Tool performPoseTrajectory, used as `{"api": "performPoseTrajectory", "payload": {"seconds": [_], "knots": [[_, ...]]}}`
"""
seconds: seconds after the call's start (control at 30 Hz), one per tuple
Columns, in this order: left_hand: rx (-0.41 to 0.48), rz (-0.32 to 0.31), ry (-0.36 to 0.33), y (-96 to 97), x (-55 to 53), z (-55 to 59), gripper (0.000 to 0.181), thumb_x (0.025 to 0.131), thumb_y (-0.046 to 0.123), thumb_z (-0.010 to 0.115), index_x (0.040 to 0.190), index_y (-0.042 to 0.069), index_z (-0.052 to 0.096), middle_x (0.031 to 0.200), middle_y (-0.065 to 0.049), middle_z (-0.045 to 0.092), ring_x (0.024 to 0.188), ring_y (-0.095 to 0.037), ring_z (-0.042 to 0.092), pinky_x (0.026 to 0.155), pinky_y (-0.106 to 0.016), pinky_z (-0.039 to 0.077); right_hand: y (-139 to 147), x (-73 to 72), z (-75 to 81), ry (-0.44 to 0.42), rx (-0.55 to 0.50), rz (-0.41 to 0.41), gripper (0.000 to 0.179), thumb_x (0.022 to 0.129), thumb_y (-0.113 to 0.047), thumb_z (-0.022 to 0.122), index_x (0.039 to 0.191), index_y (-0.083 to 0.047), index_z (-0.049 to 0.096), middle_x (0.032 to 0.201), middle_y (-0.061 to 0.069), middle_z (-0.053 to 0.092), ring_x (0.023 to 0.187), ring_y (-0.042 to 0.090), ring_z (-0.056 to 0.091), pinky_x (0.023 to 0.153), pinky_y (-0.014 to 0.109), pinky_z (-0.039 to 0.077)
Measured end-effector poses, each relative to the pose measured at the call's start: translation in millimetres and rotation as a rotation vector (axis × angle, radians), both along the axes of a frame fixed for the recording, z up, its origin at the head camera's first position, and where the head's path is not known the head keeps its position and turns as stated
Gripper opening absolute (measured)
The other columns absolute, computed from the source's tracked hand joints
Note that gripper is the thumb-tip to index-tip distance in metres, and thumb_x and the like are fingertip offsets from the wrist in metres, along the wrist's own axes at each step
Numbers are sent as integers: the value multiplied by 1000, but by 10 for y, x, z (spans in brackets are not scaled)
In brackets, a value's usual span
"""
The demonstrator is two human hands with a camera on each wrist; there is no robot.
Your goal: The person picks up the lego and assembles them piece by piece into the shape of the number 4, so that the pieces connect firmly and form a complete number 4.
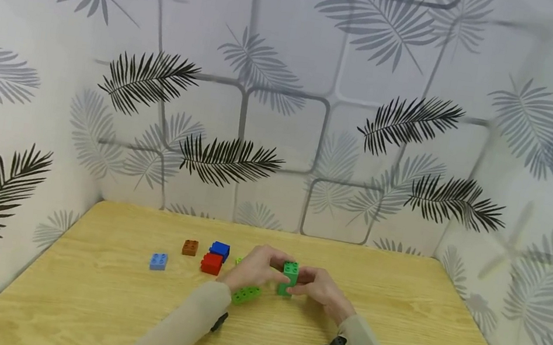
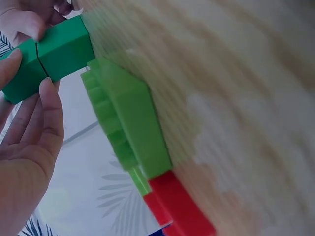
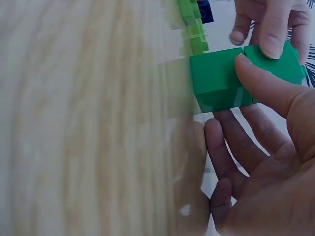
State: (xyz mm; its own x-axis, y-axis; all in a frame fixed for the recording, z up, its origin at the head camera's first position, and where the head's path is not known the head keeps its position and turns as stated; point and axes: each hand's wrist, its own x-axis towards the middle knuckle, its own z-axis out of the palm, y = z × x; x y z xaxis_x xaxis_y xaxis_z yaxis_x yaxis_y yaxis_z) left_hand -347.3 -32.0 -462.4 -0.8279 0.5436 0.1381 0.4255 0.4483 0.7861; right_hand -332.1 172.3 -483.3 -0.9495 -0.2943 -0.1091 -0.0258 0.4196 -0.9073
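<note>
Together, green blocks (image 3: 216,76) between hands (image 1: 259,267) (image 1: 318,288)

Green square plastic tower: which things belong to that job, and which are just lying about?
In the job:
left hand
right hand
upper square green plastic block
lower square green plastic block

Seemingly lying about:
square light blue plastic block
square brown plastic block
blue plastic block
red plastic block
long lime-green plastic block
partly hidden lime-green plastic piece

no readable text, no legible labels, brands, numbers or signs
</note>
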Motion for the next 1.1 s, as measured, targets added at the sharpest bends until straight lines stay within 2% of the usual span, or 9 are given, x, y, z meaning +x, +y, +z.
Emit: {"api": "performPoseTrajectory", "payload": {"seconds": [0.1, 0.2, 0.33, 0.43, 0.6, 0.8, 0.97, 1.1], "knots": [[-32, 6, 17, 16, 9, 17, 38, 85, 14, 78, 122, 17, 71, 105, 5, 74, 91, -4, 67, 86, -28, 55, 65, -4, 45, -40, -37, 33, 47, 84, -19, 78, 126, -5, 64, 121, 9, 68, 109, 20, 62, 96, 46, 47], [-66, 12, 45, 29, 9, 43, 40, 84, 18, 79, 123, 18, 70, 105, 6, 74, 91, -4, 67, 87, -29, 55, 117, -6, 93, -94, -150, 39, 52, 89, -21, 73, 135, -2, 58, 132, 14, 61, 114, 23, 60, 90, 42, 51], [-89, 15, 69, 22, 7, 49, 39, 85, 21, 78, 123, 19, 70, 106, 8, 73, 93, -4, 67, 92, -34, 54, 95, 17, 119, -107, -285, 16, 56, 92, -27, 70, 138, 0, 52, 141, 19, 53, 124, 29, 55, 96, 44, 52], [-89, 10, 69, 0, 8, 16, 34, 84, 18, 78, 118, 19, 70, 105, 8, 73, 94, -5, 68, 93, -34, 54, 16, 49, 98, -80, -294, -5, 61, 89, -31, 73, 138, -2, 52, 139, 20, 54, 122, 30, 58, 97, 46, 51], [-37, 2, 9, -31, -4, -48, 31, 82, 16, 80, 112, 21, 72, 105, 7, 74, 94, -6, 69, 90, -33, 55, -70, 93, 67, -30, -287, -75, 56, 87, -26, 76, 134, -5, 56, 132, 18, 59, 111, 25, 64, 93, 46, 54], [-25, 19, -65, -134, -28, -59, 41, 82, 21, 80, 121, 23, 69, 115, 6, 70, 109, -15, 64, 95, -42, 52, -78, 110, 95, -18, -282, -66, 53, 89, -25, 74, 134, -5, 56, 131, 17, 58, 109, 23, 63, 93, 46, 54], [-89, 64, -65, -252, -72, -27, 43, 84, 20, 79, 126, 19, 67, 121, 1, 66, 115, -22, 57, 97, -46, 49, -65, 89, 78, -15, -279, -42, 51, 90, -25, 72, 134, -4, 56, 132, 17, 56, 109, 22, 62, 92, 45, 54], [-149, 102, -63, -287, -127, -17, 44, 84, 13, 78, 126, 15, 67, 133, -3, 60, 126, -29, 51, 103, -52, 44, -51, 63, 78, -13, -269, -35, 50, 91, -25, 72, 134, -5, 57, 135, 18, 54, 111, 23, 61, 92, 46, 54]]}}
